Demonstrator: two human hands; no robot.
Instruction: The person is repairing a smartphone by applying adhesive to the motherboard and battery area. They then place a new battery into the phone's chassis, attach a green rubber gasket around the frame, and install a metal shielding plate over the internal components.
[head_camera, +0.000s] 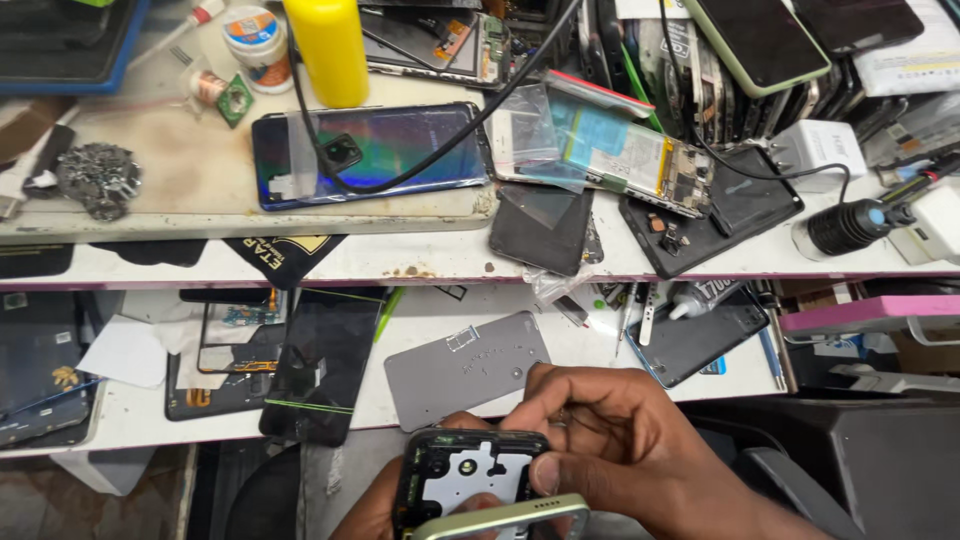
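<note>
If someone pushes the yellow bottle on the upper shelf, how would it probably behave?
The yellow bottle stands upright and is tall and narrow, so a push near its top would probably tip it. A black cable passes its base and might snag it. Its smooth, rounded plastic wall suggests it would roll once down.

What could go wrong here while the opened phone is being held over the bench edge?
The opened phone sits in both hands off the bench, so a slip of the right hand could drop it. The left hand is mostly hidden, grip unclear. The grey back panel lies near the shelf edge and could be knocked off.
</note>
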